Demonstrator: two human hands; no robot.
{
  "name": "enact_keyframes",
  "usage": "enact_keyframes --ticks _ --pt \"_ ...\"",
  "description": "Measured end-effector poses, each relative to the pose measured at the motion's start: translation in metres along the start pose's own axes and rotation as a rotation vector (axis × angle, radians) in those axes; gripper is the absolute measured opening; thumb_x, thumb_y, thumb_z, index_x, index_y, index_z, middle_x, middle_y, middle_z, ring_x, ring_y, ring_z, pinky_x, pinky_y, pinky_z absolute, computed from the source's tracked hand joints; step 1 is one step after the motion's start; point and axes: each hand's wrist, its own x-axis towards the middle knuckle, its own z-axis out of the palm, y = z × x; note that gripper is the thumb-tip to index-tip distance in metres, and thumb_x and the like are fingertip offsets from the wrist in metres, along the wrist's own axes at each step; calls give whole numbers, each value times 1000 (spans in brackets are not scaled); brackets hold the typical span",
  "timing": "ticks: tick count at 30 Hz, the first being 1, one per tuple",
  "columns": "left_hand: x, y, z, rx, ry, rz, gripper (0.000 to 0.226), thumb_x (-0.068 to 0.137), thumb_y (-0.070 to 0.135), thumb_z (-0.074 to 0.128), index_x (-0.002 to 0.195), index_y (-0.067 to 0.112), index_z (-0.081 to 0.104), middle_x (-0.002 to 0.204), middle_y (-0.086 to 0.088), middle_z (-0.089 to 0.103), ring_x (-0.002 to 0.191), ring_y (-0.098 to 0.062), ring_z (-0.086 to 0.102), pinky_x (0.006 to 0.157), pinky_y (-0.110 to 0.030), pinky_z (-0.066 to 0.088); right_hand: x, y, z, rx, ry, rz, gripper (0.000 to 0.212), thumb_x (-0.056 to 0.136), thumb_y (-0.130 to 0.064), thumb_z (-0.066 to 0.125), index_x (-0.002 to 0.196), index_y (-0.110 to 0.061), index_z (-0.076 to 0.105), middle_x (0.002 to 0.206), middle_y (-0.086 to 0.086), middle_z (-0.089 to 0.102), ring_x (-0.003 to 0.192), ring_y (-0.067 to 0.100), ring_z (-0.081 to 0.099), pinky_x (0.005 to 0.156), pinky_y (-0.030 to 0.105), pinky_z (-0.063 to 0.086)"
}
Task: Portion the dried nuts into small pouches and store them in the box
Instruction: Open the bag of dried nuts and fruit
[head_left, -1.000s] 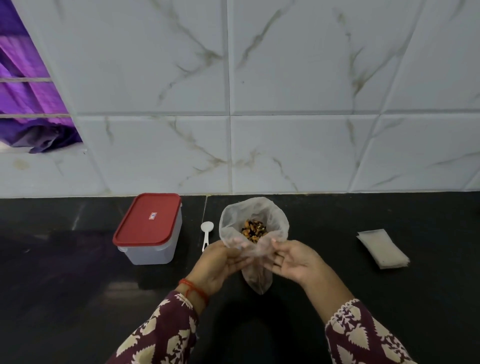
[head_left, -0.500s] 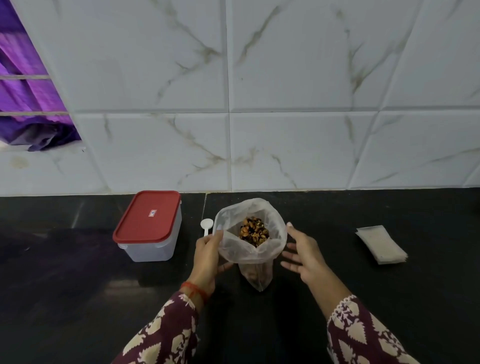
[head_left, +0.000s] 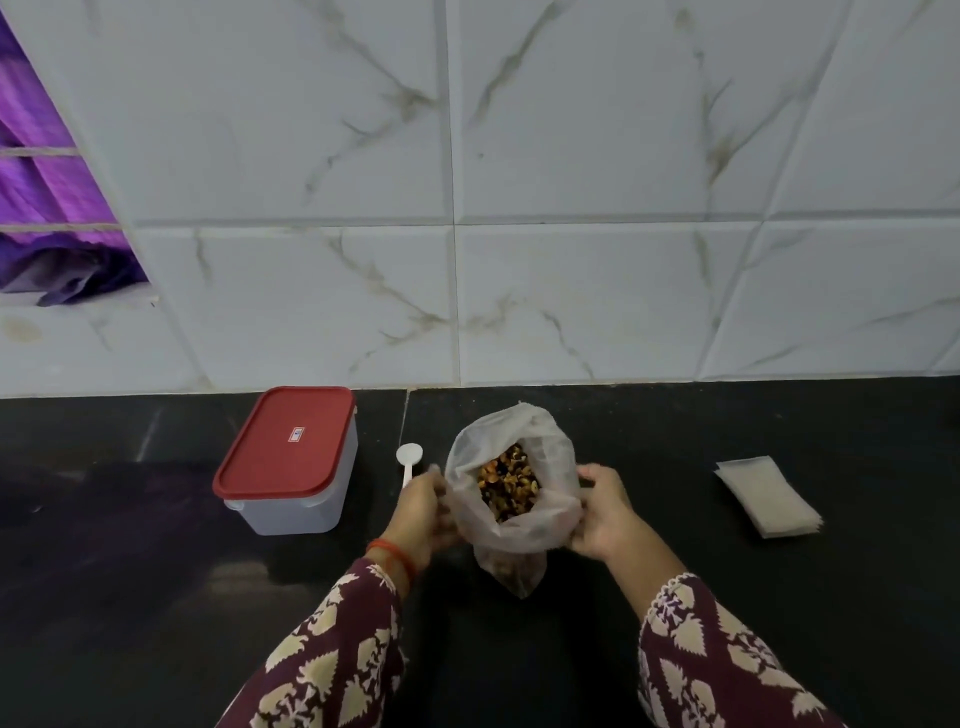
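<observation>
The bag of nuts stands on the dark counter, in the middle, a little in front of the tiled wall. Its mouth is rolled down and wide open, so the nuts show inside. The left hand holds the left side of the rolled rim with curled fingers, and the right hand grips the right side in the same way. Both hands touch the plastic; neither is spread flat.

The bag is thin, soft film. I judge that it has no stiffness of its own and stands only because the nuts fill its bottom. If it is held at the rim alone it may sag or tip, and the loose nuts can spill. The film is probably slippery too. The best hold seems to be at the rolled rim with 1 hand, while the other hand scoops. The nuts are small, dry and light, and they will roll easily.

The white spoon lies just left of the bag, near the left hand. The box with its red lid on stands further left. The pouches lie in a flat stack well apart on the right; they look thin and light, so lifting only 1 off may need a careful pinch at a corner.
</observation>
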Motion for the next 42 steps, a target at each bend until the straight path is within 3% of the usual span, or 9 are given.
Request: enact_keyframes --ticks 3,7,15,20,25,28,33,38,42 --pt "11 8 -4 301 173 381 56 87 67 35 113 19 47 106 -4 59 97 -24 60 86 -45 51 10 -10 -2 -322 149 -225 36 90 -44 52 102 -13 63 100 11 66 95 28 62 87 46 52" --pt "18 26 15 674 68 498 26 98 41 44 93 18 54 82 5 53 76 -11 53 71 -27 42 17 -20 15 -731 239 -471 24 94 -38 49 93 -15 58 86 2 57 81 17 57 69 33 49" --pt "37 42 16 -149 -179 -206 19 93 13 45 87 0 57 75 -11 55 70 -23 53 66 -35 46 36 -40 4 -157 60 -37 20 88 -19 52 96 -7 66 93 15 63 92 29 60 88 43 51" --pt "44 41 16 612 177 497 46 94 52 44 117 13 52 120 -9 56 103 -20 55 86 -33 43 43 -41 5 -740 218 -464 47 93 -54 43 110 -14 62 108 7 65 96 24 63 77 36 52" --pt "65 45 29 1347 -131 949 43 93 42 53 129 19 53 126 -5 59 114 -22 55 95 -39 45 53 -46 22 -1279 47 -805 32 94 -37 52 117 -16 60 109 0 62 99 17 60 83 30 49" --pt "75 55 37 1155 -151 786 22 95 27 53 92 11 68 84 -5 68 79 -17 62 77 -31 50 58 -55 31 -1200 27 -630 25 96 -26 49 83 -9 63 83 6 61 85 27 61 72 31 47" --pt "95 58 28 168 -438 -112 16 89 24 62 87 9 66 81 -7 64 75 -19 60 86 -36 49 56 -60 32 -438 -130 -170 20 94 -23 53 92 -7 65 84 8 64 78 21 61 80 35 49" --pt "85 50 34 916 53 472 44 89 55 52 95 12 61 85 1 62 82 -15 58 73 -29 45 67 -54 35 -1137 133 -611 52 92 -56 43 120 -15 57 115 4 59 106 21 56 87 35 47" --pt "87 59 33 1164 -30 462 40 94 44 49 67 16 56 66 1 54 58 -9 48 54 -21 37 71 -56 44 -1344 104 -668 43 97 -43 43 106 -7 65 103 8 65 95 23 61 82 33 47"
